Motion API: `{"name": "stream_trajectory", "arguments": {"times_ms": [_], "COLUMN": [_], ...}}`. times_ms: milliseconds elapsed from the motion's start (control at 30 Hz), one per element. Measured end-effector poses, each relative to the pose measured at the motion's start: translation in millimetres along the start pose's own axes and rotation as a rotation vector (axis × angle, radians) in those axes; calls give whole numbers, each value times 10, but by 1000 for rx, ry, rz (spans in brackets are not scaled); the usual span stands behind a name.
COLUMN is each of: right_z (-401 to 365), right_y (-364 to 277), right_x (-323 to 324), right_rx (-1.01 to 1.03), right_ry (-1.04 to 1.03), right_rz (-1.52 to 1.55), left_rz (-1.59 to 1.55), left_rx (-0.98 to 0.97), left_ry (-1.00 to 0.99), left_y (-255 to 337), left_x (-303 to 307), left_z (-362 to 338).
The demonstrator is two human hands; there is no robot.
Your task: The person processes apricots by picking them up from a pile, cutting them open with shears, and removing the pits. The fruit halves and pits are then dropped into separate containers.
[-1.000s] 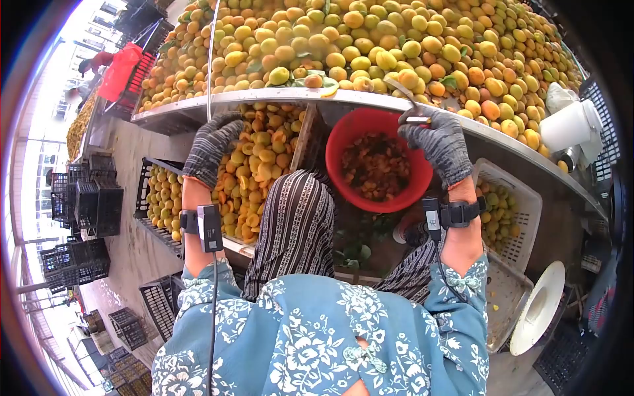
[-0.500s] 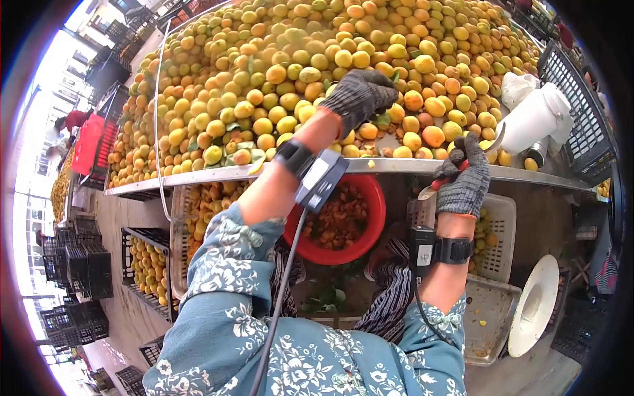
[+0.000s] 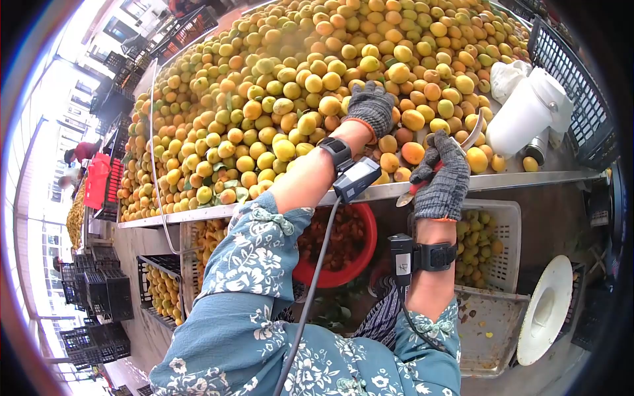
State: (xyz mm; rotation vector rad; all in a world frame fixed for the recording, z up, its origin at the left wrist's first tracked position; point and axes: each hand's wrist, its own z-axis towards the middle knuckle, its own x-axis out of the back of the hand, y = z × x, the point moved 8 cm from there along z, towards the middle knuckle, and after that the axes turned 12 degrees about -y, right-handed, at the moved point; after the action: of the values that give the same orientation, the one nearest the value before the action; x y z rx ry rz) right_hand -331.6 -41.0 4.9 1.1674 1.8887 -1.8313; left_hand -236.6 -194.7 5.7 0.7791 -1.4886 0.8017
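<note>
My left hand (image 3: 371, 111), in a dark grey knit glove, reaches into a heap of apricots (image 3: 284, 150) on a metal-edged table. Its fingers are apart and bent down over the fruit, their tips partly hidden. At the table's front edge, my right hand (image 3: 444, 178), gloved the same way, is closed round the red handle of a curved knife (image 3: 473, 133). The hooked blade points up and away beside a few apricots. A metal end shows below the fist.
Below the edge stands a red basin (image 3: 371, 241) of dark orange pieces. A pale crate (image 3: 507, 245) of fruit, a shallow tray (image 3: 485, 330) and a white hat (image 3: 545, 310) are at right. A white jug (image 3: 522, 122) stands by a black crate (image 3: 581, 105) on the table.
The view has shifted. My left hand has moved over other apricots, nearer the right hand, and its fingers reach farther forward. My right hand still holds the curved knife near the edge.
</note>
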Motion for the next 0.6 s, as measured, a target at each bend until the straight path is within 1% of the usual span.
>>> {"name": "stream_trajectory", "arguments": {"times_ms": [33, 100, 133, 167, 200, 233, 300, 333, 367, 433, 467, 500, 533, 567, 600], "right_z": [9, 38, 32, 19, -1, -73, -49, 5, -63, -229, -274, -302, -340, -420, -527], "right_y": [-5, -10, -15, -10, -28, -40, 60, 161, 204, 399, 484, 545, 579, 623, 668], "right_x": [9, 22, 6, -29, -110, -228, -338, -355, -486, -622, -645, -679, -726, -776, -876], "right_rx": [1, 9, -36, -82, -66, -168, -176, -75, -71, -293, -300, -244, -187, -192, -190], "right_ry": [0, 4, -7, -23, -25, -97, -160, -225, -294, -313, -329, -366, -401, -412, -463], "right_rz": [-2, 17, -9, -33, -109, -219, -501, -649, -757, -693, -694, -671, -647, -653, -606], "left_rz": [-2, -399, -735, -1080, -1379, -1677, -2156, -2171, -2191, -2265, -2357, -1927, -2112, -2298, -2301], "left_rx": [0, -3, -75, -130, -206, -284, -383, -402, -410, -399, -423, -232, -257, -286, -282], "left_ry": [1, -34, 169, 135, 111, 85, -84, 4, 12, 73, 89, 215, 227, 238, 251], "left_y": [-16, -119, -247, -341, -400, -453, -463, -539, -606, -730, -778, -918, -949, -967, -999], "left_x": [14, 268, 392, 351, 383, 414, 427, 440, 422, 378, 334, 292, 236, 233, 256], "left_z": [-38, -233, -399, -502, -641, -789, -1155, -1309, -1440, -1692, -1800, -1935, -2006, -2067, -2122]}}
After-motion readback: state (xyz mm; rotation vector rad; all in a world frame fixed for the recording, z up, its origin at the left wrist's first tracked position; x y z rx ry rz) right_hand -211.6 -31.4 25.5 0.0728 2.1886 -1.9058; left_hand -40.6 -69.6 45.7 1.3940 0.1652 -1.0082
